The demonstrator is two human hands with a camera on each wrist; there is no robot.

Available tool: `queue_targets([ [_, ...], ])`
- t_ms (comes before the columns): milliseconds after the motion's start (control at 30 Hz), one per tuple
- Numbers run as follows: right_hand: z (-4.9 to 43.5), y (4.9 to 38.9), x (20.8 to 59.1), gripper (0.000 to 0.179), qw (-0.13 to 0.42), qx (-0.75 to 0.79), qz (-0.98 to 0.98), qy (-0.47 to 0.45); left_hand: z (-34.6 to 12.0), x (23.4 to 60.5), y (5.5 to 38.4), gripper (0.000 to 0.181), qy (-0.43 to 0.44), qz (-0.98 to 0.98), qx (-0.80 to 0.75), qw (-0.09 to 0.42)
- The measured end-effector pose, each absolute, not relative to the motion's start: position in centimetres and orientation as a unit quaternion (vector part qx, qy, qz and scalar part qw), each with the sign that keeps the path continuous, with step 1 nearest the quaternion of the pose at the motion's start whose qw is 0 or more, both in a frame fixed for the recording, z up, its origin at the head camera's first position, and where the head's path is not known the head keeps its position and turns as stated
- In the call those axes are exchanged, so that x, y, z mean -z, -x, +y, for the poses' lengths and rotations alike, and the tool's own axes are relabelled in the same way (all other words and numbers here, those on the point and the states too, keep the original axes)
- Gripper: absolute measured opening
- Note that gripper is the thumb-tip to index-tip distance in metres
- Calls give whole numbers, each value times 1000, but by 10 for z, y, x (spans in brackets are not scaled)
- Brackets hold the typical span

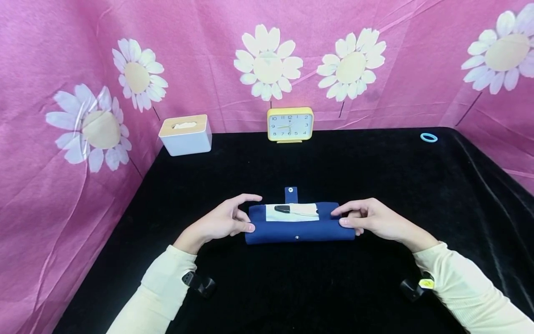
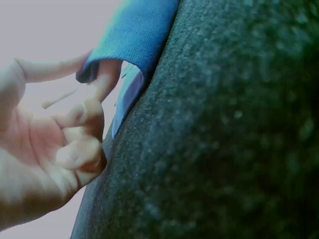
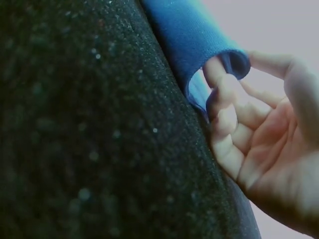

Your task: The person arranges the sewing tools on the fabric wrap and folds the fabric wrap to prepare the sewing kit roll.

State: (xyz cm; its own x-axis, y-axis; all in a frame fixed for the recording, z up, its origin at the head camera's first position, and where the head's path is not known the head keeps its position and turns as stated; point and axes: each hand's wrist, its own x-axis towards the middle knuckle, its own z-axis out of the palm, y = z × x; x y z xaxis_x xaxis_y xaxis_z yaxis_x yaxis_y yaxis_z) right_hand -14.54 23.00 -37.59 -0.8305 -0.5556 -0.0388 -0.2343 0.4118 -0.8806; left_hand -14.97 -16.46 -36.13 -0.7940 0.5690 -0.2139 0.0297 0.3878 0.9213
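A dark blue fabric roll-up case (image 1: 275, 233) lies crosswise on the black cloth, its near side folded over into a tube. A strap (image 1: 290, 195) with a metal snap sticks out from its far edge. On the exposed white panel (image 1: 270, 214) rests a slim item with a black end (image 1: 282, 209); its kind is unclear. My left hand (image 1: 223, 220) pinches the left end of the tube, thumb outside and a finger inside the fold. At the other end, my right hand (image 1: 373, 219) pinches the fabric likewise, with a finger inside the curled edge (image 3: 232, 62).
A yellow clock (image 1: 290, 125) stands at the table's back edge. To its left is a white tissue box (image 1: 187, 139) with a wooden top. A light blue ring (image 1: 428, 138) lies at the back right. Pink flowered cloth (image 1: 200, 55) hangs behind the table.
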Motion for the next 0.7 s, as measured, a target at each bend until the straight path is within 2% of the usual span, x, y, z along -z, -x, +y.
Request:
queue_targets([
  [200, 227, 146, 374, 33, 180, 488, 829, 208, -162, 362, 150, 78, -153, 795, -524, 263],
  [433, 224, 145, 373, 33, 165, 465, 847, 198, -162, 365, 151, 78, -134, 793, -530, 268],
  [700, 225, 147, 375, 32, 149, 426, 873, 184, -157, 365, 151, 78, -116, 813, -517, 242],
])
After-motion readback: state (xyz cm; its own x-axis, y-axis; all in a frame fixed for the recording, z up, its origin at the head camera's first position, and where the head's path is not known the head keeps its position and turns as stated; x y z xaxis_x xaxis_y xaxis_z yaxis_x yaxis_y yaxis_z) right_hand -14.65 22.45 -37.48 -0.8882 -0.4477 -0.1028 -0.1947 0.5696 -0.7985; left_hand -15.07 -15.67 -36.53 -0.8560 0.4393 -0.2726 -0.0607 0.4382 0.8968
